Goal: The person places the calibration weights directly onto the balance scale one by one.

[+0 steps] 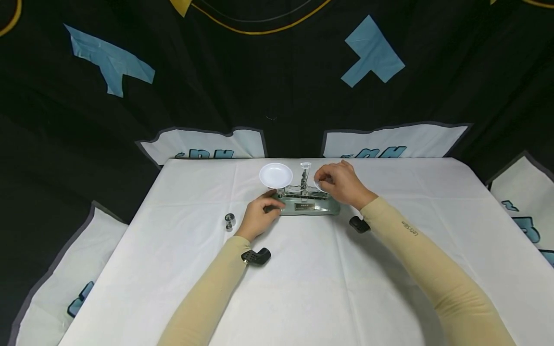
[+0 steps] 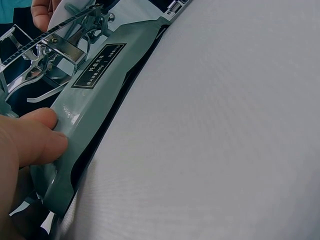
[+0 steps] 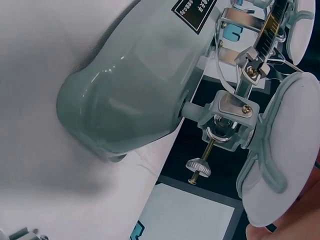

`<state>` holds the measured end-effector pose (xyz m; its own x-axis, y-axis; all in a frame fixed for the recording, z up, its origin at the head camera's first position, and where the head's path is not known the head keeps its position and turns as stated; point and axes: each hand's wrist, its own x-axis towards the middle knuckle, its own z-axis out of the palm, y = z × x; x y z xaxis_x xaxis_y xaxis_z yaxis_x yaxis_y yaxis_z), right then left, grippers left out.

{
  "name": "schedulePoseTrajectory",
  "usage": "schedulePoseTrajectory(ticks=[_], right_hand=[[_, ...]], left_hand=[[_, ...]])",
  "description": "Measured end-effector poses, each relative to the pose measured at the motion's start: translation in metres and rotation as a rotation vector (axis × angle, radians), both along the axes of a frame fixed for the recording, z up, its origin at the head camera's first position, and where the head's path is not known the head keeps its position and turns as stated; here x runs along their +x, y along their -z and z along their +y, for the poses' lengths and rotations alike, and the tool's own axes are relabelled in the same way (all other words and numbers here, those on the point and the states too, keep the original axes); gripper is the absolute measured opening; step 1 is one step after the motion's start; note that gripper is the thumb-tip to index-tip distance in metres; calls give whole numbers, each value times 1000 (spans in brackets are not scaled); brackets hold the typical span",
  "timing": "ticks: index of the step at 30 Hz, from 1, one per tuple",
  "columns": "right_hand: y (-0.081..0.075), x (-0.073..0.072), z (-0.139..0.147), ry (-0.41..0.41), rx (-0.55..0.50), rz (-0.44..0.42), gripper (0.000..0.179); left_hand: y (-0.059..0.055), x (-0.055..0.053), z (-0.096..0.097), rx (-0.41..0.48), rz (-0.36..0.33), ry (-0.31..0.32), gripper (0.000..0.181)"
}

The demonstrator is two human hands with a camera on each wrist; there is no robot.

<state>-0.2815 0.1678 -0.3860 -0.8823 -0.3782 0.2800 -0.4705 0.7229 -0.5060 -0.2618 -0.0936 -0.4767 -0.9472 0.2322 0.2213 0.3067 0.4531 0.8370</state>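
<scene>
A grey-green balance scale [image 1: 318, 206] stands near the table's far edge. My left hand [image 1: 258, 217] holds the left end of its base; in the left wrist view the thumb [image 2: 47, 145] lies on the base's front slope. The left white pan [image 1: 276, 176] sits on its support above that hand. My right hand [image 1: 339, 181] is at the right pan [image 3: 280, 170], fingers curled at its rim and covering most of it in the head view. The right wrist view shows the pan on its grey support, above a knurled adjusting nut [image 3: 198, 167].
Two small metal weights [image 1: 229, 221] stand close together on the white tablecloth [image 1: 285, 288], left of my left hand. Behind the table hangs a black cloth [image 1: 268, 91] with blue and white shapes. A black wrist camera [image 1: 256, 256] sits on my left sleeve.
</scene>
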Motion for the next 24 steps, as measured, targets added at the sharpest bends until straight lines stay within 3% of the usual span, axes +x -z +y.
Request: schedulePoseTrajectory(ticks=[15,24], right_hand=[[0,0,2,48,-80,-69,9],[-1,1,3,32,-92,-61,14]], left_hand=[[-1,2,0,6,8,5,17],[1,1,-1,8,-15,0,18]])
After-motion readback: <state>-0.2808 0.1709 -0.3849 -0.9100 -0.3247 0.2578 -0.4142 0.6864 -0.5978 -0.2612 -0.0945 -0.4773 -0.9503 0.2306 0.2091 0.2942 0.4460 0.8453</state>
